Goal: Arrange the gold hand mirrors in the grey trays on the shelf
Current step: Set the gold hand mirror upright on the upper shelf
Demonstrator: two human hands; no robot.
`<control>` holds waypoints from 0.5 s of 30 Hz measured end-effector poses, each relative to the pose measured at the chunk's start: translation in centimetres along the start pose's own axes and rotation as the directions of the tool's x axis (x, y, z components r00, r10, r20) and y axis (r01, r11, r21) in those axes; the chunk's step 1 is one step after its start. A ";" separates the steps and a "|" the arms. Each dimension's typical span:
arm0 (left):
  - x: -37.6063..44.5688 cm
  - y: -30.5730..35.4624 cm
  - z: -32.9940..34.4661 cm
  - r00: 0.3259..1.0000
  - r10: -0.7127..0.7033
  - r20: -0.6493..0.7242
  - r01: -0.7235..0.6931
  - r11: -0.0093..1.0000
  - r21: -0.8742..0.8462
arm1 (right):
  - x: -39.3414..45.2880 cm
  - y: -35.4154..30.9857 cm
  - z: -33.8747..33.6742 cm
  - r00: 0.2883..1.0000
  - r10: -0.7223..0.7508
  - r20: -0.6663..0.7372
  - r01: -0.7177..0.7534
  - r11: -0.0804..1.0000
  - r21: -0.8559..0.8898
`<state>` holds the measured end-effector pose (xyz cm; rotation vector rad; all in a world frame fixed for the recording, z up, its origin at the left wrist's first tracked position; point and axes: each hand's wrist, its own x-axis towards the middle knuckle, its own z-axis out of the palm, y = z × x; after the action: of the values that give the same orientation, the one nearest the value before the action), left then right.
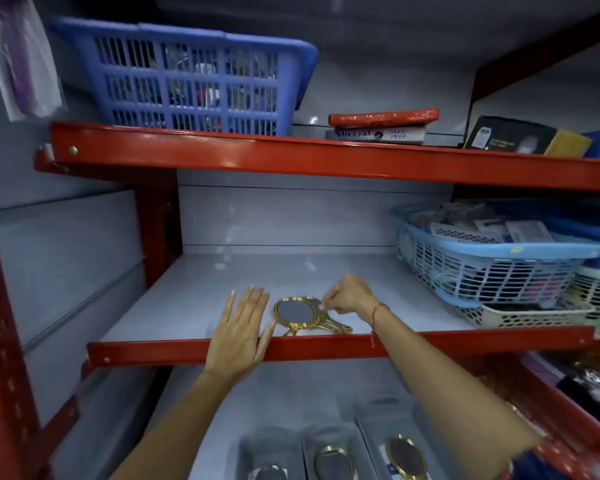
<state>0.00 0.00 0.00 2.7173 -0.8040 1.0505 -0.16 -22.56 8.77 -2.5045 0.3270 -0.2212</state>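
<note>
A small stack of gold hand mirrors (296,312) lies flat near the front edge of the middle shelf (194,299), handles toward me. My left hand (240,327) rests flat and open just left of the stack, thumb beside the top mirror's rim. My right hand (347,295) is curled at the stack's right side, fingertips pinching the edge of a mirror underneath. On the shelf below stand three grey trays (368,434), each with a gold mirror (405,457) in it.
A light blue basket (492,258) full of packets and a white basket (527,315) fill the right of the middle shelf. The red shelf lip (174,351) runs under my wrists. A darker blue basket (194,77) and boxes sit on the shelf above.
</note>
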 end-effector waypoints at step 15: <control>-0.7 -0.1 1.2 0.992 -0.081 0.093 0.072 0.993 0.092 | 1.2 0.3 0.6 0.922 0.160 0.354 -0.184 0.982 0.036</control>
<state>0.34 0.03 -1.36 2.8672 -0.6758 0.9679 1.11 -22.80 8.26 -2.3720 0.3810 0.2788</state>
